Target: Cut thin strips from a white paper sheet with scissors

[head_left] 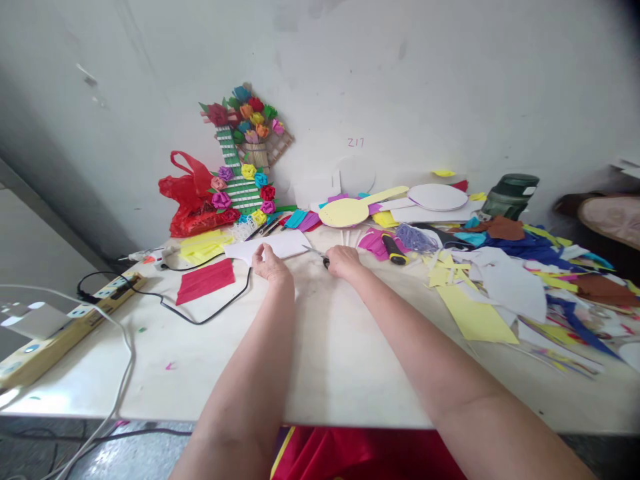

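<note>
Pinching the white paper sheet with our left hand toward the table's far edge, we grip scissors in our right hand just beside it.

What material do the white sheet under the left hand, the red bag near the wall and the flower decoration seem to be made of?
White sheet: probably thin foam or paper, matte, lying flat with a cleanly cut edge.
Red bag: thin plastic film, glossy and crumpled, with loop handles.
Flower decoration: rolled paper or foam flowers, matte, on pale slats that look like wooden sticks.
The left hand rests on the sheet.
</note>
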A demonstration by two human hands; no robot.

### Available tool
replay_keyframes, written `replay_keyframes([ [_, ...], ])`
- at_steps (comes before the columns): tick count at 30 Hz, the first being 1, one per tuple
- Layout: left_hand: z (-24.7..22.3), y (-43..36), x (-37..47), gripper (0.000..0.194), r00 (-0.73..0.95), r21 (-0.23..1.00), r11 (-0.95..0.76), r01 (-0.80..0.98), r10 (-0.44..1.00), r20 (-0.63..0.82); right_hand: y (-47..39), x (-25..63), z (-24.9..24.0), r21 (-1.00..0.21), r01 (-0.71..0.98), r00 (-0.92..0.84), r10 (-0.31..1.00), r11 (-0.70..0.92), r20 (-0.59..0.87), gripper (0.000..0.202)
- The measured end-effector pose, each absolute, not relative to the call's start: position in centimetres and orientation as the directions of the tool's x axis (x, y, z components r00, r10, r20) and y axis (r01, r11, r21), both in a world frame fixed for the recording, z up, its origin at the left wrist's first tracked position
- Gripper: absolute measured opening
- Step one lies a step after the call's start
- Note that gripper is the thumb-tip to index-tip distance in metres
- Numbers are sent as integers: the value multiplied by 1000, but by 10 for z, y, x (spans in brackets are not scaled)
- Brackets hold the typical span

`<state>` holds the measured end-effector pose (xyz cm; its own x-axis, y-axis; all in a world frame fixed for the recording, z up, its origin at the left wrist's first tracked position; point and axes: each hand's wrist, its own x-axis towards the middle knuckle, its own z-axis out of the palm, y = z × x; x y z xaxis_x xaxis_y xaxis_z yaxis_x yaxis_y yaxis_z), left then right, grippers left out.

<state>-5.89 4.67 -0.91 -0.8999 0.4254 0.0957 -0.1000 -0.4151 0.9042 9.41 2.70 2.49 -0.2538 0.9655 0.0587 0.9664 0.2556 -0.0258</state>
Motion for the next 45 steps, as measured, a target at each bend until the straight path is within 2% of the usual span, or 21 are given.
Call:
replay_keyframes([
  [5,-7,47,-63,25,-891,879,-444,-171,451,54,29,93,25,-36,961,-274,961,275,46,28],
  [10,-4,43,-66,36,-846,777,-478,-410,518,-127,32,95,22,-44,959,-279,959,281,44,30],
  [12,-3,42,-68,38,-819,737,-488,-468,553,-154,33,96,21,-52,955,-290,956,293,51,33],
  [15,-5,44,-74,37,-780,704,-481,-522,604,-165,33,97,20,-58,949,-307,950,310,65,34],
  [18,-9,47,-80,26,-714,696,-439,-568,684,-151,32,98,20,-56,947,-313,947,317,72,32],
  [21,-11,48,-81,21,-660,720,-409,-561,746,-90,32,98,20,-51,945,-317,945,322,78,31],
  [25,-13,49,-77,14,-606,853,-284,-438,794,-46,31,98,21,-42,945,-322,944,326,72,30],
  [28,-16,52,-74,14,-630,934,-167,-315,773,-75,30,100,22,-51,945,-320,945,324,70,27],
  [30,-17,53,-74,10,-679,944,-165,-286,730,-78,30,102,23,-83,943,-316,946,322,76,27],
  [33,-18,55,-76,5,-744,913,-287,-290,668,-26,34,109,23,-217,928,-285,952,303,111,29],
  [35,-17,55,-78,8,-764,880,-355,-316,645,-14,38,114,21,-411,873,-236,965,261,111,30],
  [37,-16,54,-79,12,-747,851,-377,-365,664,-27,42,118,18,-705,699,-166,986,118,1,37],
  [39,-14,53,-79,17,-708,833,-370,-411,705,-36,45,122,15,-893,448,-140,983,-43,-118,43],
  [42,-10,49,-75,22,-651,822,-357,-444,758,-23,47,125,8,-976,148,-165,969,-158,-182,48],
  [45,-7,45,-69,20,-590,809,-337,-482,807,-16,48,126,4,-984,15,-182,967,-179,-179,30],
])
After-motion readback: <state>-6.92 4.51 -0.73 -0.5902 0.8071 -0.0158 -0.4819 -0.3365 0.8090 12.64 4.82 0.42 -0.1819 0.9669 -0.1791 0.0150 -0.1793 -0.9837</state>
